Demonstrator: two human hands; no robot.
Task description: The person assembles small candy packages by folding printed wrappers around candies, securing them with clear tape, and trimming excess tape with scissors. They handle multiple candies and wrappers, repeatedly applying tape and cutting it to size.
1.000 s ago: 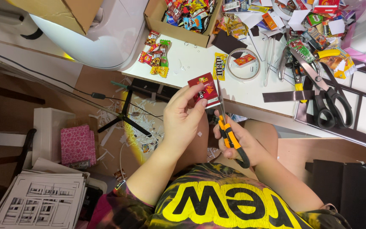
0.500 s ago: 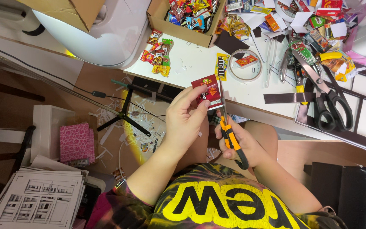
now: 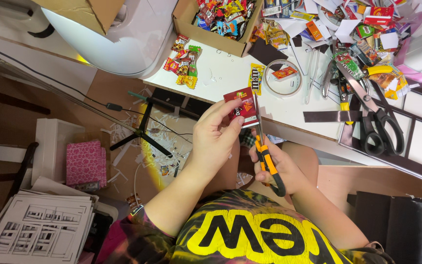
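White tabletop [image 3: 289,110] is running across the upper half of the head view, its far side crowded with snack wrappers, cut paper and a cardboard box [image 3: 216,39] of small packets; the floor below is littered with paper trimmings. Large black scissors [image 3: 374,117] are lying near the tabletop's right edge, a tape ring [image 3: 283,78] near its middle.

Person is trimming a small red printed card [image 3: 241,107], held just off the tabletop's near edge. Judged progress: cut is underway along the card's right side, not yet through.

Left hand [image 3: 213,142] is pinching the card from below and left, thumb and fingertips pressed on it. Right hand [image 3: 277,168] is curling through the handles of orange-handled scissors [image 3: 264,151], blades reaching up against the card's right edge.
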